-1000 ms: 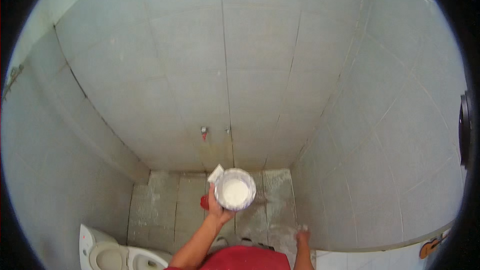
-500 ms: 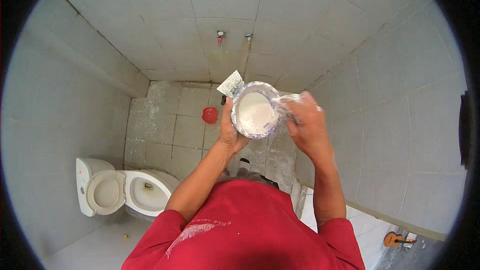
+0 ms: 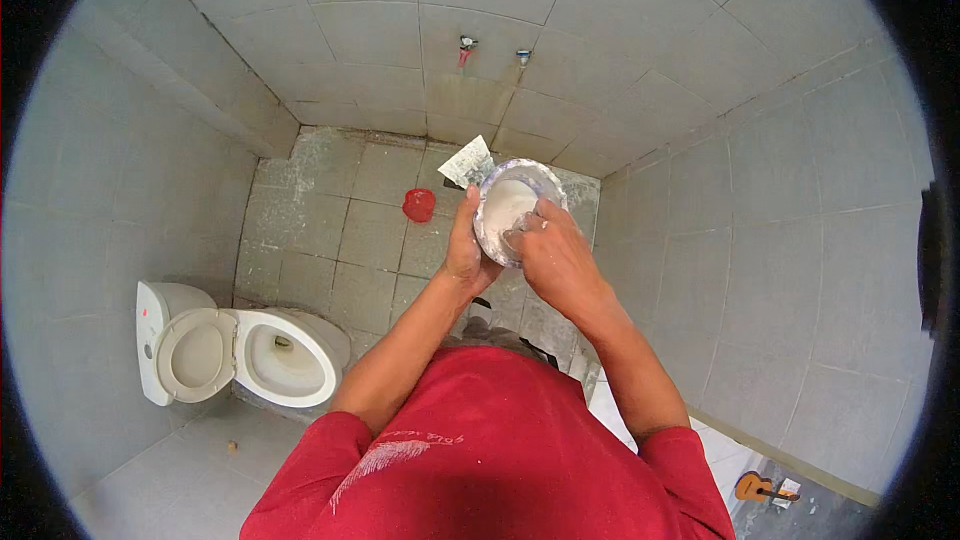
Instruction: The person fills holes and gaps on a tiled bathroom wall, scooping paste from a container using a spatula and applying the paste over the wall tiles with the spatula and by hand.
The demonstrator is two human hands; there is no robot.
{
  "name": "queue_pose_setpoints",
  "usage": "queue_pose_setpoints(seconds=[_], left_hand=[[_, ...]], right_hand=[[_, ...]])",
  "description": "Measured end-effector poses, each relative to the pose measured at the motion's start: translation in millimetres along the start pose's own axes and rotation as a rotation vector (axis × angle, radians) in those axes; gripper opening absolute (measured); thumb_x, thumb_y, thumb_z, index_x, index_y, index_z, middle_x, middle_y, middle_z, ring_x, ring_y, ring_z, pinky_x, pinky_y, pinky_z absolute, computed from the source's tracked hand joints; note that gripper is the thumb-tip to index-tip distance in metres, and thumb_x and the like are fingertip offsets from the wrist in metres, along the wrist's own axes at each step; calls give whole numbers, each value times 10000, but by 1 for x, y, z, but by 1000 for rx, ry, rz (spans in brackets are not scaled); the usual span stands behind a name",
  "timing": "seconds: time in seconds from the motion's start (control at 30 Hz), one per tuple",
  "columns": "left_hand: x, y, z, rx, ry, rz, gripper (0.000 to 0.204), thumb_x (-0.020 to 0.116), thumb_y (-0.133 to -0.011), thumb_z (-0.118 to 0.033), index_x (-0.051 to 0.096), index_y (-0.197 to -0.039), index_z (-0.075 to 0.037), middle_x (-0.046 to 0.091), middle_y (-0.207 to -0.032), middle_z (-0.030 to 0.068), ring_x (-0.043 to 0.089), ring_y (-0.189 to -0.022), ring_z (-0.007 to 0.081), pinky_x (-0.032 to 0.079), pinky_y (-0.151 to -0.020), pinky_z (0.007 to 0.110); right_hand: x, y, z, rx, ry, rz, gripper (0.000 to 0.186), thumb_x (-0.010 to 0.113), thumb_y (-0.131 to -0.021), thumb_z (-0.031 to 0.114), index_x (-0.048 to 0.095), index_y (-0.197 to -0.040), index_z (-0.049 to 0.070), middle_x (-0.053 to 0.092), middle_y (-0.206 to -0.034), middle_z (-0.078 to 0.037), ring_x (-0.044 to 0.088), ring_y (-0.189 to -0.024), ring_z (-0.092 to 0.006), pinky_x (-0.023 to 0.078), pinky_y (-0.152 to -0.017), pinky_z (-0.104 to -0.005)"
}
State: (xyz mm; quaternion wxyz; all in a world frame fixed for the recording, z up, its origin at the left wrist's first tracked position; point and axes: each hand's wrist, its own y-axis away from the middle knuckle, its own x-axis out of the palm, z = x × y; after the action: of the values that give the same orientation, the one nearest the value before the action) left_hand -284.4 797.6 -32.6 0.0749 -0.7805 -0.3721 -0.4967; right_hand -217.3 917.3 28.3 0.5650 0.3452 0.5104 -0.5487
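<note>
My left hand [image 3: 466,245] is closed around the side of a round tub [image 3: 551,177] smeared with white. The tub tilts a little and holds a white powder or paste [image 3: 508,202]. Beside the tub's upper left rim, at my left fingertips, a flat pale speckled plate [image 3: 467,162] sticks out; how it is held is hidden. My right hand [image 3: 550,245] reaches over the near right rim, fingers curled inside against the white material. It grips something clear or whitish that its fingers mostly cover.
A red flat thing [image 3: 419,205] lies on the tiled floor [image 3: 372,235]. Left stands a white toilet [image 3: 325,392], lid raised. Two taps, one with a red part [image 3: 466,52] and one bluish [image 3: 523,57], jut from the far wall. A small guitar [image 3: 752,487] lies at lower right.
My right hand has moved left and inward, from beside the tub's right rim into the tub. The tub tilts more toward my right hand. The whole view has shifted slightly.
</note>
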Motion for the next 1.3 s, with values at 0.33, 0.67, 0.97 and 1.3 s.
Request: queue_pose_setpoints(seconds=[0.33,0.67,0.97,1.3], left_hand=[[-12,-2,1,-54,12,-16,766,409,-894,-690,492,-1338,-71,572,-1293,119,549,-1194,264,420,-1037,422],[-18,-7,-3,-91,37,-12,722,372,-927,-657,502,-1324,-68,585,-1277,109,561,-1175,246,432,-1016,410],[-20,-10,-8,-103,11,-68,673,350,-956,-608,498,-1333,-71,597,-1268,98,587,-1141,257,462,-992,411],[-12,0,-2,-23,-36,66,719,310,-933,-648,465,-1373,-102,559,-1315,119,547,-1197,296,449,-1007,466]], right_hand=[[4,-5,-9,139,-146,247,271,575,-691,-59,724,-898,34,655,-869,-226,590,-928,-400,473,-828,-486],[9,-7,-14,129,-212,246,251,584,-696,-60,704,-899,23,657,-861,-237,614,-882,-403,494,-785,-500],[23,-18,-24,190,-425,381,294,589,-715,-26,674,-994,10,650,-959,-247,613,-906,-421,493,-818,-459],[7,-8,-40,101,-644,195,231,629,-808,53,668,-1036,38,669,-967,-197,636,-871,-315,485,-812,-399]])
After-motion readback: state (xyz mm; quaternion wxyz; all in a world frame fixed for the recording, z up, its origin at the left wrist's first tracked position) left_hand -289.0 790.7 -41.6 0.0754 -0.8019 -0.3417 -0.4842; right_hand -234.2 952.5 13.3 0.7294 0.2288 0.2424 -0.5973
